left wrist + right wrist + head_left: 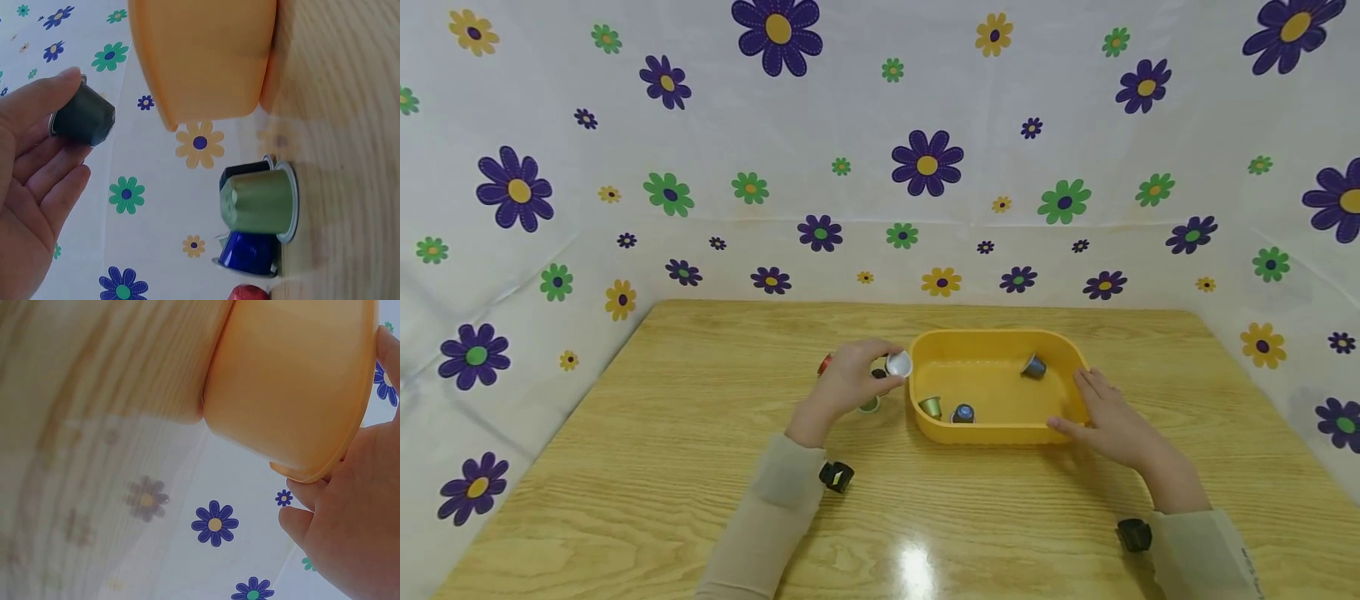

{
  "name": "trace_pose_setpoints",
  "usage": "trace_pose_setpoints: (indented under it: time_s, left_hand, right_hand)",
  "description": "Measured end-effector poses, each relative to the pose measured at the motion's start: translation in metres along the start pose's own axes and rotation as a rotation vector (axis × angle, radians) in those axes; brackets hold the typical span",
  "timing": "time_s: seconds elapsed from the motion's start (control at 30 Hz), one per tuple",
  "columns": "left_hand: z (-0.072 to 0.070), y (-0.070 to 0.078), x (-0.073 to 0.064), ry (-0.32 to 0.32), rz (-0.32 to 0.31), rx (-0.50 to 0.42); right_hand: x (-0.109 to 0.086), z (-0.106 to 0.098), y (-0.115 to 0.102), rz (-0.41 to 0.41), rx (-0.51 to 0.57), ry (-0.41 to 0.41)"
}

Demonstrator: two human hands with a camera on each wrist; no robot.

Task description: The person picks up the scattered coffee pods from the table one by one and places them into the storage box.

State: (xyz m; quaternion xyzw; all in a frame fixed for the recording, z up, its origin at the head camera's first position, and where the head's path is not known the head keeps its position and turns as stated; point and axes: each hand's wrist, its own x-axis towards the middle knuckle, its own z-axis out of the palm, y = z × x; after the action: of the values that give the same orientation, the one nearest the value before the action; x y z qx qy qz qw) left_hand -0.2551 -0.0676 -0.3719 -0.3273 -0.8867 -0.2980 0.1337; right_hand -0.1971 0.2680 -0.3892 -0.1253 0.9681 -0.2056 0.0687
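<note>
My left hand (842, 379) pinches a dark green coffee capsule (84, 115) between thumb and fingers, just left of a yellow plastic bin (1000, 434). The capsule's pale lid faces up in the head view. On the bin's right end rests my right hand (1112, 427), its straight fingers and thumb spread over the rim. Inside the bin lie a blue-grey capsule (1034, 367), a green capsule (931, 407) and a blue capsule (964, 413). Below the left hand stand more capsules: a light green one (259, 200), a blue one (249, 253), a black one (240, 170) and a red one (249, 292).
A wooden table (625, 467) carries the bin and capsules. Behind and at both sides hangs a white cloth (850, 108) printed with flowers. Black straps or mounts (837, 476) sit at both wrists.
</note>
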Motion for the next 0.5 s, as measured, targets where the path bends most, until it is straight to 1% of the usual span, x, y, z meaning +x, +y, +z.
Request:
trace_pose_setpoints:
  time_s: [0.13,0.27,0.37,0.5]
  left_hand:
    - [0.006,0.003,0.004,0.009,0.012,-0.004]
    - [0.012,0.006,0.009,0.021,0.001,0.005]
    - [0.017,0.007,0.014,0.033,0.003,0.034]
    - [0.025,0.008,0.020,0.043,0.011,0.043]
  right_hand:
    - [0.000,0.001,0.000,0.004,0.000,-0.003]
    - [-0.001,0.001,0.001,0.003,-0.002,-0.001]
    - [-0.001,0.001,0.001,0.005,-0.004,0.001]
    - [0.000,0.000,0.000,-0.002,-0.008,0.005]
